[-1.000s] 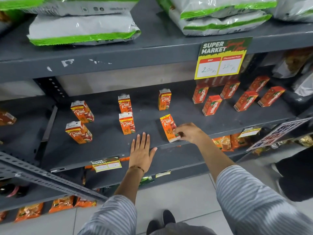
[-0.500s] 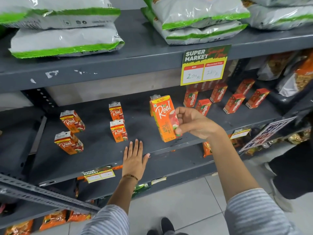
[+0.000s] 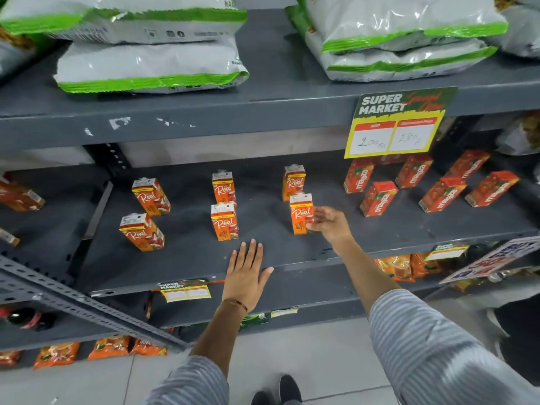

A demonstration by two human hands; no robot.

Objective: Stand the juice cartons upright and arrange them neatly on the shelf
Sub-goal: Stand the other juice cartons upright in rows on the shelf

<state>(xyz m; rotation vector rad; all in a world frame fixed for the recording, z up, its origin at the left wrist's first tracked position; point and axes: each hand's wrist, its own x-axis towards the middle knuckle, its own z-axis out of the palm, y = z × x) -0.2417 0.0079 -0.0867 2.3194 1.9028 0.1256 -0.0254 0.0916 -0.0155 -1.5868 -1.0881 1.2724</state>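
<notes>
The step in hand is the setting-down of one juice carton: the right hand [image 3: 327, 222] has its fingertips against the right side of the front-right Real carton [image 3: 301, 213], which stands upright on the grey middle shelf [image 3: 190, 267], just in front of another upright Real carton [image 3: 294, 182]. The fingers look loose rather than clenched, so I judge the grasp to be light or about to let go; whether the thumb is in contact cannot be told. The left hand [image 3: 245, 273] lies flat and open on the shelf's front edge, holding nothing. All six Real cartons now stand upright in three loose pairs, front and back, so the standing-up part seems nearly finished. The left pair [image 3: 142, 231] is turned at an angle and set well apart from the middle pair [image 3: 224, 221]. The next move probably calls for freeing the right hand without tipping the carton, then squaring and closing up the rows. The cartons are small orange boxes with white tops, light and easily knocked over.
</notes>
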